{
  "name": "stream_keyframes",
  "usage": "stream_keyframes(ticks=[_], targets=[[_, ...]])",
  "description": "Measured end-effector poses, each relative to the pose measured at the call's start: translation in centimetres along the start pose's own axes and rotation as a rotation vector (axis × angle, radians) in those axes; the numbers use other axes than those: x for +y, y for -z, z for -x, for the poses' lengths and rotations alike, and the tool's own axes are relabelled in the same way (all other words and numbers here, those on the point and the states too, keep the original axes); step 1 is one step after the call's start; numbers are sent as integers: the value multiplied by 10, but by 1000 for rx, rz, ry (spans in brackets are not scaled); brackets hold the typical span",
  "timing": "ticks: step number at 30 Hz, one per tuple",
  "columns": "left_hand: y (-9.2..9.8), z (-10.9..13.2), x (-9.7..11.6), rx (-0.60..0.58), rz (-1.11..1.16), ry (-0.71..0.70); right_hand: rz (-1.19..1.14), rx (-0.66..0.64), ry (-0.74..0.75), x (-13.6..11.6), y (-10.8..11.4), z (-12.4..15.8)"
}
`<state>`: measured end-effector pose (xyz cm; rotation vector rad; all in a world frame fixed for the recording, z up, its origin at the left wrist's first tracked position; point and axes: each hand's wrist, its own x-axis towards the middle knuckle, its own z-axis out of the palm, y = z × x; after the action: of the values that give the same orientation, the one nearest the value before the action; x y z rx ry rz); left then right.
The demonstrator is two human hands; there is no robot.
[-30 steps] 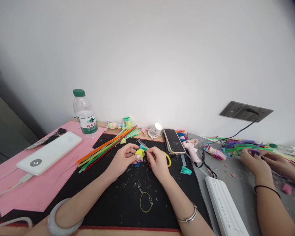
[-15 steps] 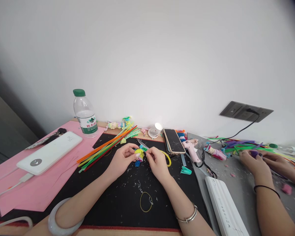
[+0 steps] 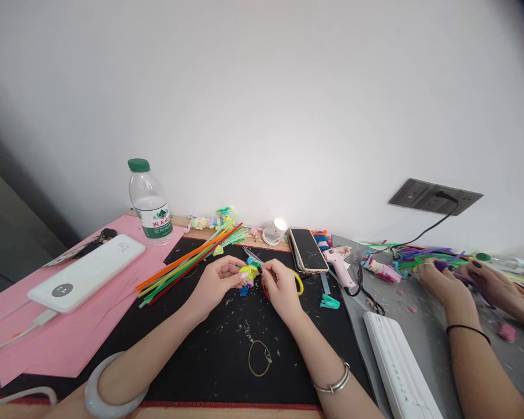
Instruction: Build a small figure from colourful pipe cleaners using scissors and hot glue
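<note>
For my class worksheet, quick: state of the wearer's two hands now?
Left hand: closed on the yellow craft piece.
Right hand: at its edge; grip unclear.

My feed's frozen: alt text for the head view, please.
The left hand holds a yellow-and-blue fuzzy piece over a black mat, the right hand at its side. Pipe cleaners lie left; a phone, glue gun and co-worker's hands are to the right.

From where I sit I count my own two hands point(image 3: 216, 284) with one fuzzy yellow-and-blue piece point(image 3: 246, 272) between them, two bottles point(image 3: 153, 218) at eleven and two o'clock, one paper cup point(image 3: 272, 234) at twelve, one pink glue gun point(image 3: 341, 269) at one, and a co-worker's two hands point(image 3: 445, 284) at two.
</note>
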<state>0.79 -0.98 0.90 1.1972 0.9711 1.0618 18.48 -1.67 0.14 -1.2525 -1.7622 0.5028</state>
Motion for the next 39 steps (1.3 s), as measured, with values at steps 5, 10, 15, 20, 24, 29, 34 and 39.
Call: stream_keyframes(ticks=[5, 10, 15, 20, 24, 29, 34, 39], targets=[[-2, 1, -2, -155, -31, 50, -25, 48, -43, -1, 1, 1], [-2, 1, -3, -172, -31, 66, 13, 81, -45, 3, 5, -1], [1, 0, -3, -65, 20, 65, 277, 363, -66, 20, 35, -11], [3, -2, -3, 21, 18, 78, 713, 612, -173, 42, 76, -13], [2, -2, -2, 61, 25, 35, 869, 664, -488, 56, 93, -6], [2, -1, -1, 88, 57, 23, 859, 652, -623, 65, 103, -4], [2, -2, -3, 94, 81, 31, 817, 680, -568, 59, 108, -5], [3, -3, -3, 107, 104, 36, 740, 675, -544, 50, 105, -4]])
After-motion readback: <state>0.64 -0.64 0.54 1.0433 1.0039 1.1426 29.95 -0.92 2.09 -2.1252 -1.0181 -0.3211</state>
